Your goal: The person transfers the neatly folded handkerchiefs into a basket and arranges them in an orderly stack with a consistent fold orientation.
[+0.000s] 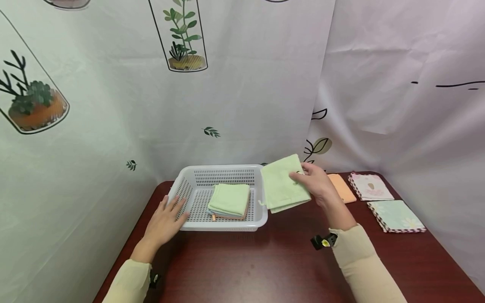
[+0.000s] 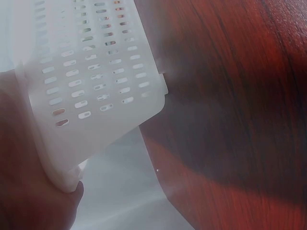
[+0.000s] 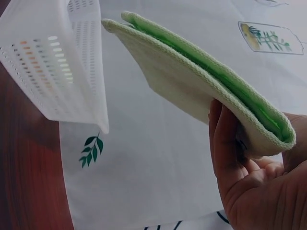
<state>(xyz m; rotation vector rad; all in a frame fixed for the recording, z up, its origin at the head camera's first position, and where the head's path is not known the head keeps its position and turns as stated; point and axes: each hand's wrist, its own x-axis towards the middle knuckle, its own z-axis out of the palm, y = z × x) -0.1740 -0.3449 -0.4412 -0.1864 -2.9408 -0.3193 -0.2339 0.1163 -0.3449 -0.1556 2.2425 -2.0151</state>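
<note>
My right hand (image 1: 316,181) pinches a folded light-green towel (image 1: 282,183) by its right side, thumb on the near face and fingers behind. The towel hangs in the air, overlapping the basket's right rim in the head view; the right wrist view looks at its folded edges (image 3: 211,76). My left hand (image 1: 164,221) rests on the left rim of a white perforated plastic basket (image 1: 223,227), fingers spread and reaching over the edge. Inside the basket lies a small stack of folded towels, a light-green one (image 1: 230,198) on top. The left wrist view has the basket's perforated wall (image 2: 96,86) beside that hand.
On the dark red wooden table (image 1: 242,265), an orange folded cloth (image 1: 342,188), a pink-and-white one (image 1: 371,187) and a pale-green one with a checked edge (image 1: 397,215) lie at the right. A printed white curtain (image 1: 246,105) hangs behind the table.
</note>
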